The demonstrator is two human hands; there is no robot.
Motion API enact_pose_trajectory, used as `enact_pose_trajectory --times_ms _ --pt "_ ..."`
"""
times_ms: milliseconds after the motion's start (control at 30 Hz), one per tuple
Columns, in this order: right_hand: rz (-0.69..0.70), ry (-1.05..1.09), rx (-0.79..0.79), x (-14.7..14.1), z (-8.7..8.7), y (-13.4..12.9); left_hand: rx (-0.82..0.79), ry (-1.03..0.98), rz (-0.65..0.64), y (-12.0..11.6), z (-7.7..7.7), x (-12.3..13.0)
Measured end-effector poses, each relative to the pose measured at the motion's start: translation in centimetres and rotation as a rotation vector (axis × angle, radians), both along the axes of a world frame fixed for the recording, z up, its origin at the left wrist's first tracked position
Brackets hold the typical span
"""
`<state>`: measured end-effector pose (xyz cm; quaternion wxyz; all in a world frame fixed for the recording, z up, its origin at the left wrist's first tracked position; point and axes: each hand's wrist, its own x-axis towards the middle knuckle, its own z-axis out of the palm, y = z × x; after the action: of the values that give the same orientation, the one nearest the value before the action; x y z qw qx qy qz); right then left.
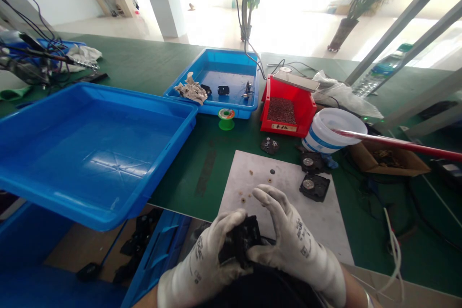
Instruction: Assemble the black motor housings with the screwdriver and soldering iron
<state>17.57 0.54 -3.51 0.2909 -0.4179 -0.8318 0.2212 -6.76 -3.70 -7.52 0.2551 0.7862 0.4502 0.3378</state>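
My left hand (212,252), in a white glove, is wrapped round a black plastic part (249,233) at the bottom centre, near the table's front edge. My right hand (288,240), gloved too, is beside the part; its thumb reaches the part's lower right side while the fingers are raised and curved apart from it. A white sheet (325,221) lies beyond the hands with small round pieces (243,200) on it. Two black housings with silver discs, one (314,186) nearer and one (312,161) farther, sit at its right edge.
A large blue tray (94,154) fills the left; a smaller one (231,74) holds black parts and crumpled paper. Also around are a green spool (226,120), a red bin (288,106) of small pieces, a white bucket (328,130) with a red rod, and a cardboard box (390,161).
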Motion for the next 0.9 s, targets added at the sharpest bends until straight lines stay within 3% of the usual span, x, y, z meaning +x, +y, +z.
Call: enact_pose_trajectory --times_ms 133,267,500,700,900 --pt "-0.094 0.037 0.034 0.8 0.6 1.8 -0.033 -0.063 0.109 0.4 0.5 0.2" --pt "-0.188 -0.236 0.123 0.9 0.5 4.1 -0.177 -0.121 0.198 0.7 1.2 0.0" --pt "-0.09 -0.501 0.072 -1.1 0.7 5.3 -0.325 -0.246 0.224 0.9 1.4 -0.2" --pt "-0.015 -0.59 0.026 -3.0 2.0 6.4 -0.34 -0.28 0.212 1.0 1.4 -0.2" --pt "0.063 -0.623 -0.006 -4.7 2.0 7.4 -0.365 -0.293 0.203 1.2 1.2 -0.3"
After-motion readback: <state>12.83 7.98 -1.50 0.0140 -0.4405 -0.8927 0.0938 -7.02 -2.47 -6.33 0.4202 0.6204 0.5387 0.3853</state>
